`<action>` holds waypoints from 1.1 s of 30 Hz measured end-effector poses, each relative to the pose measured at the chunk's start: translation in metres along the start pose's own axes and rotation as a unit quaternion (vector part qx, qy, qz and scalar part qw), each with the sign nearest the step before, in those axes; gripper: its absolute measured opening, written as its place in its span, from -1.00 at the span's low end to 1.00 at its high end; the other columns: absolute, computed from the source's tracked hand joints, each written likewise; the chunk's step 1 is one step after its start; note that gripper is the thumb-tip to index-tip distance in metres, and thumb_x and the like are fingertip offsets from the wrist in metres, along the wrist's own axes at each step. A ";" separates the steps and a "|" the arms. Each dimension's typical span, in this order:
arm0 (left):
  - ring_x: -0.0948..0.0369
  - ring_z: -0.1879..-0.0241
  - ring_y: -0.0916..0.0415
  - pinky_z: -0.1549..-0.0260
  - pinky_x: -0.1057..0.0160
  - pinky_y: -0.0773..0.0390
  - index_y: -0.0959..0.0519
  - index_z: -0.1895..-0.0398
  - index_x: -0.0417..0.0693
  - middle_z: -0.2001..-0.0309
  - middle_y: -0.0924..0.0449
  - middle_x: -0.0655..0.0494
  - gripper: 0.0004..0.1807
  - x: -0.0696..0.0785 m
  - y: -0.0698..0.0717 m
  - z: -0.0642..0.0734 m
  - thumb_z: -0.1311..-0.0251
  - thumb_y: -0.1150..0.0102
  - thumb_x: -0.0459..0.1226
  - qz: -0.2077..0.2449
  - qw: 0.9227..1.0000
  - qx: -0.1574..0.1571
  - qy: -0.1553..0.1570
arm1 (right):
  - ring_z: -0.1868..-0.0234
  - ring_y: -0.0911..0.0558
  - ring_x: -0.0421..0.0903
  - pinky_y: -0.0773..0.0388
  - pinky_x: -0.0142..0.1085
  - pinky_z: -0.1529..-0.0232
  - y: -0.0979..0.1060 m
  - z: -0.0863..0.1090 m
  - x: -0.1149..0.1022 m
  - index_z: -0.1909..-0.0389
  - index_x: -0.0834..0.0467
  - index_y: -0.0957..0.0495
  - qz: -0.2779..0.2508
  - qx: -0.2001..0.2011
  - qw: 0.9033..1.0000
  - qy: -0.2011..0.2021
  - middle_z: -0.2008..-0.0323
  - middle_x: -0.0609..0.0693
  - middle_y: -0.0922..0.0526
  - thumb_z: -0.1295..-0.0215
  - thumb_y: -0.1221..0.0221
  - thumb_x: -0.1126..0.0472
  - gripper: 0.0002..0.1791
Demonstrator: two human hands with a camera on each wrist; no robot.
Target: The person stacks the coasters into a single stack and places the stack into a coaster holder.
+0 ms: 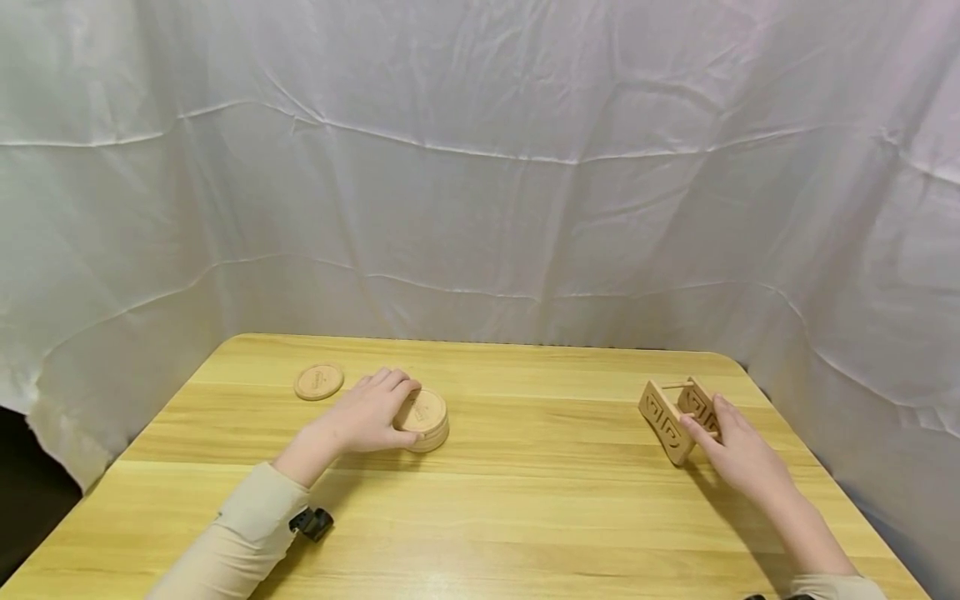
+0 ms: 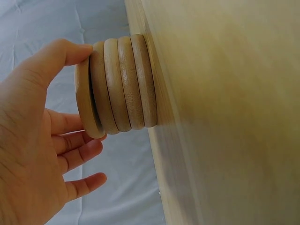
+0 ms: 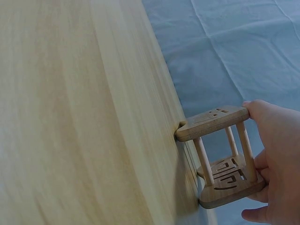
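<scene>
A stack of round wooden coasters stands left of the table's middle, and my left hand reaches over it from the left. Thumb and fingers pinch the top coaster, which tilts a little off the one below, leaving a thin dark gap. Several more coasters lie flush beneath it. On the right, my right hand grips a wooden coaster holder with cut-out side panels joined by round rods. In the right wrist view its thumb rests at one panel, with fingers at the other.
A single coaster lies flat on the table behind and left of the stack. The wooden table has rounded far corners, and a pale cloth curtain hangs behind it and along both sides.
</scene>
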State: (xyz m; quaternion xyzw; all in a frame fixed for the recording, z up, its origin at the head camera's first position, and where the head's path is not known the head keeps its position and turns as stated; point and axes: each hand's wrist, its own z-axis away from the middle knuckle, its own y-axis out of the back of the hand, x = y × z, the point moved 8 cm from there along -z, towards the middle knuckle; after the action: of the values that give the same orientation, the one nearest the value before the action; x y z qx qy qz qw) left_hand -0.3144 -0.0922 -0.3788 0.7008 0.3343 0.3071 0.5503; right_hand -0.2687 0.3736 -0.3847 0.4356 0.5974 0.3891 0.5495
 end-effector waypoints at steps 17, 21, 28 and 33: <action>0.15 -0.07 -0.28 -0.07 0.07 -0.33 -0.33 -0.15 -0.07 -0.05 -0.37 0.07 -0.16 0.002 -0.001 0.000 0.15 -0.09 0.27 0.007 1.000 -0.008 0.003 | -0.23 -0.03 0.45 -0.03 0.33 -0.08 -0.002 -0.002 0.002 -0.35 0.33 0.32 0.006 -0.002 1.000 -0.007 -0.30 0.46 0.12 -0.28 0.31 -0.31 -0.07; 0.15 -0.07 -0.28 -0.06 0.06 -0.34 -0.33 -0.15 -0.07 -0.06 -0.37 0.07 -0.16 0.001 -0.002 0.001 0.15 -0.09 0.27 0.007 1.000 -0.009 0.006 | -0.23 -0.03 0.44 -0.03 0.33 -0.08 -0.002 -0.002 0.003 -0.35 0.33 0.31 0.006 0.000 1.000 -0.006 -0.30 0.46 0.11 -0.27 0.30 -0.31 -0.06; 0.16 -0.07 -0.28 -0.07 0.06 -0.34 -0.32 -0.17 -0.04 -0.07 -0.36 0.09 -0.16 -0.001 -0.003 0.001 0.13 -0.06 0.29 0.014 1.000 -0.020 0.015 | -0.23 -0.03 0.44 -0.03 0.33 -0.08 -0.003 -0.002 0.003 -0.35 0.33 0.31 0.005 0.000 1.000 -0.006 -0.30 0.45 0.11 -0.27 0.31 -0.31 -0.06; 0.16 -0.07 -0.29 -0.06 0.04 -0.34 -0.32 -0.18 -0.04 -0.07 -0.36 0.09 -0.17 -0.002 -0.003 0.001 0.11 -0.06 0.28 0.017 0.999 -0.021 0.016 | -0.23 -0.03 0.45 -0.02 0.33 -0.08 -0.002 -0.002 0.002 -0.35 0.32 0.33 0.002 -0.001 1.000 -0.008 -0.30 0.46 0.12 -0.27 0.31 -0.31 -0.06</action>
State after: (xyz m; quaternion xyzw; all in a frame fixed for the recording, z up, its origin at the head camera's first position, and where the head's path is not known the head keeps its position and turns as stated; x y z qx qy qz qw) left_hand -0.3147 -0.0936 -0.3816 0.6896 0.3245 0.3349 0.5541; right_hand -0.2706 0.3753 -0.3874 0.4393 0.5915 0.3877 0.5539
